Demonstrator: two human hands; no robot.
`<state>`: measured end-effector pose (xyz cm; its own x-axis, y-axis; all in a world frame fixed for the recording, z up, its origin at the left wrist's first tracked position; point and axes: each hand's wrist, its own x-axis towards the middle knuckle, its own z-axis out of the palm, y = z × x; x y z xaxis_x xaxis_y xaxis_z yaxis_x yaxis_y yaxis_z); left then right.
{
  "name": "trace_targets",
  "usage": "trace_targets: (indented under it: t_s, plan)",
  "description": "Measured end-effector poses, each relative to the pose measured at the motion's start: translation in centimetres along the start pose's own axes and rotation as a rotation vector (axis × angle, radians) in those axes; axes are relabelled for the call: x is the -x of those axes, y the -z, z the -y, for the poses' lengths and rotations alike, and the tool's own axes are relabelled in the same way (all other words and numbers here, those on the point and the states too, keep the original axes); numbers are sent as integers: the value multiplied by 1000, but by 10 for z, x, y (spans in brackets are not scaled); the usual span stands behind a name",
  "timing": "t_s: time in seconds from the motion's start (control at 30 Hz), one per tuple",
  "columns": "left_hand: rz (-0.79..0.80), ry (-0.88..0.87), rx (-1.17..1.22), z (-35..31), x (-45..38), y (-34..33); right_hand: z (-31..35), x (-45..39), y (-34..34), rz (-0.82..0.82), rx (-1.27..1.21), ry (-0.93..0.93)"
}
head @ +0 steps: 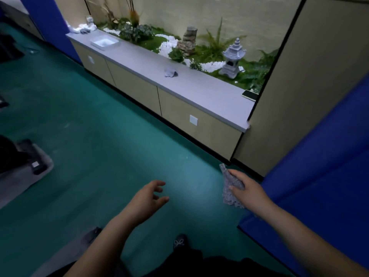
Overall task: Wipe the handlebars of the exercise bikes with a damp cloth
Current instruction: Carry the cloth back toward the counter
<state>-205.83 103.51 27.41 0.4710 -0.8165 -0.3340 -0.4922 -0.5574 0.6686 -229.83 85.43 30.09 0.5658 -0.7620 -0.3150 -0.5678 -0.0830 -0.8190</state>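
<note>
Left hand (148, 198) empty with loosely curled fingers (159, 183); right hand (246, 188) around a cloth (229, 193).

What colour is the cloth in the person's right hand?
Light grey with a speckled texture; the cloth shows in the head view, the only one.

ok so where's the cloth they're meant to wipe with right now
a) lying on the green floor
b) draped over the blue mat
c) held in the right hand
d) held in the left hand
c: the right hand grips the grey cloth above the floor, while the left hand is loosely curled and holds nothing.
</note>
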Motion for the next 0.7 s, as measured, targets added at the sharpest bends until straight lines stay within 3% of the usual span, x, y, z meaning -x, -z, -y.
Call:
trace_targets:
  t_s: [0.33,0.7]
  plan:
    - [-122,-14,18,-17,-164,111,93,-190,5,19,-30,56]
    - [-203,197,54,-5,-338,188,178,-434,-7,197,72,129]
